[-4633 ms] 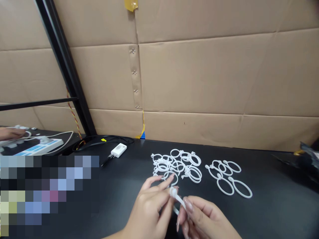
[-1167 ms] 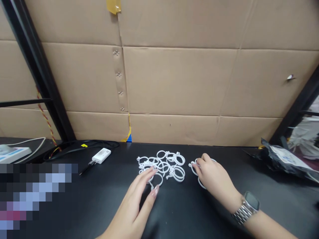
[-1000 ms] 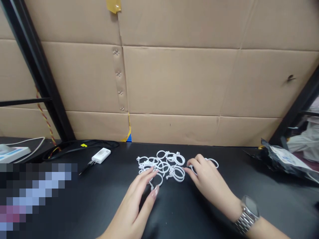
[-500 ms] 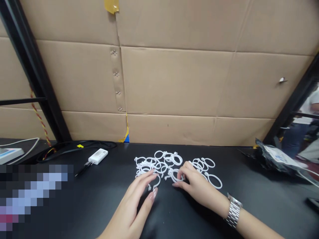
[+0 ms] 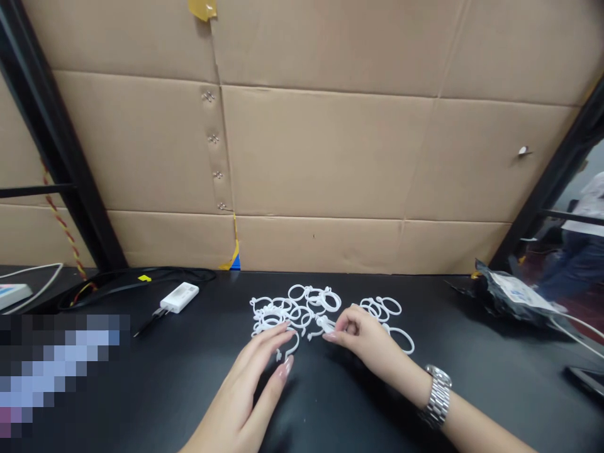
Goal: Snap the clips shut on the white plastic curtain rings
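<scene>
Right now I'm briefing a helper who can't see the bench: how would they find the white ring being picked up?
Start at the black table below the cardboard wall; two clusters of white plastic rings lie mid-table. Between the bigger left pile and the smaller right group, the right hand, wristwatch behind it, pinches one ring. It alone sits between fingertips; the others lie loose.

I count two hands, left hand (image 5: 245, 390) and right hand (image 5: 363, 336) | two heaps of white rings, larger heap (image 5: 292, 309) too tangled to count, smaller heap (image 5: 387, 318) about five | one white adapter (image 5: 179, 297) | one wristwatch (image 5: 436, 397) | one dark bag (image 5: 512, 296) | one worktop (image 5: 472, 390)
</scene>
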A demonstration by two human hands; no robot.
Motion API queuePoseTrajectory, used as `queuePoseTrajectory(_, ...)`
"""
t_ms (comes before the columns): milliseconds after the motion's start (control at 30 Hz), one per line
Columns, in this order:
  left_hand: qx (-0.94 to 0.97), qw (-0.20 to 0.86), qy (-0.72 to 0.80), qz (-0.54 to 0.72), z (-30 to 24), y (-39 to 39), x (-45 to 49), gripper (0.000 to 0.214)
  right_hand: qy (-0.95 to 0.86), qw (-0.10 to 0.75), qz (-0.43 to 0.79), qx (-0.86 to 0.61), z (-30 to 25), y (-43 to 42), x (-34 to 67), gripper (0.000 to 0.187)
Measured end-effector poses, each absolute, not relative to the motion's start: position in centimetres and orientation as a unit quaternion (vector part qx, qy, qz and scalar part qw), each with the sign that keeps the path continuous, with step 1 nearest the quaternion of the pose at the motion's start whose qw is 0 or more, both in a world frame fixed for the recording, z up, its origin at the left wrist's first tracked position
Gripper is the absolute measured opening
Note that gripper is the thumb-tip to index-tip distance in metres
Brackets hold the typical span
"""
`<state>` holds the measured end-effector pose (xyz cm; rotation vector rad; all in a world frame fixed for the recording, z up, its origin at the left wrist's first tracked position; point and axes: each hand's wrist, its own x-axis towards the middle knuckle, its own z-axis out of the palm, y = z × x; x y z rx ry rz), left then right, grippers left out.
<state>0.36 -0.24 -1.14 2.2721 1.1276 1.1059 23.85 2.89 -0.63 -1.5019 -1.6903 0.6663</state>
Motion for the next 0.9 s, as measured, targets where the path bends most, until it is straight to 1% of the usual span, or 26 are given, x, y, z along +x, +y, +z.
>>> queuePoseTrajectory(133,0.81,0.177,0.399,0.392,-1.2,-0.3,0.3,0.032,-0.632,0.402,0.309,-0.587,-0.5,2.9,24.0,0.024)
queuePoseTrajectory(233,0.812,0.176,0.4,0.388,-1.3,-0.2,0.2,0.032,-0.62,0.419,0.315,-0.583,-0.4,2.9,23.9,0.025)
queuePoseTrajectory(633,0.821,0.18,0.396,0.37,-1.6,-0.3,0.1,0.031,-0.667,0.458,0.21,-0.548,-0.2,1.9,22.9,0.018)
queuePoseTrajectory(767,0.83,0.153,0.393,0.365,-1.8,-0.2,0.1,0.032,-0.656,0.489,0.21,-0.535,0.3,1.3,22.7,0.016)
queuePoseTrajectory(900,0.852,0.088,0.378,0.35,-2.0,0.1,0.1,0.035,-0.619,0.526,0.275,-0.514,0.8,0.5,22.1,0.019)
